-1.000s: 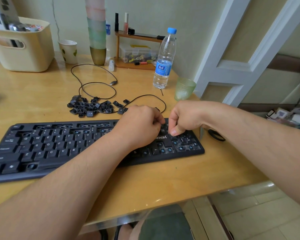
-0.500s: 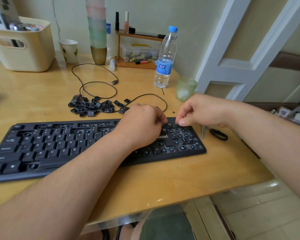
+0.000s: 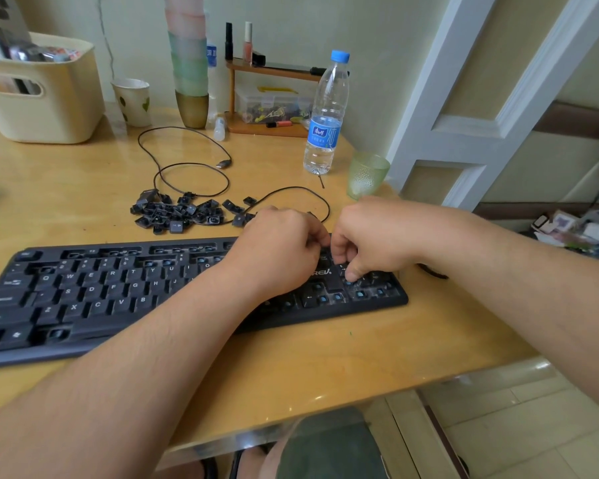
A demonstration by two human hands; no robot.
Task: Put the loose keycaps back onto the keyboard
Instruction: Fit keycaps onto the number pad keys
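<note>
Free tabletop (image 3: 59, 188) lies left of the loose keycaps (image 3: 184, 212) and in a strip along the keyboard (image 3: 125, 292) front edge. Behind the keyboard, the keycap pile and a looped cable (image 3: 194, 167) bar the way. At the right end, a green glass (image 3: 367, 174) and water bottle (image 3: 325, 115) stand near both hands (image 3: 281, 247).

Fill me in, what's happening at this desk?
A person is refitting keycaps on a black keyboard. Both hands work over its right end: the right hand presses its thumb down on the number-pad area, the left hand is curled beside it; whether it holds a cap is hidden. Many switches are bare, and a pile of loose keycaps lies behind the keyboard on the table.
</note>
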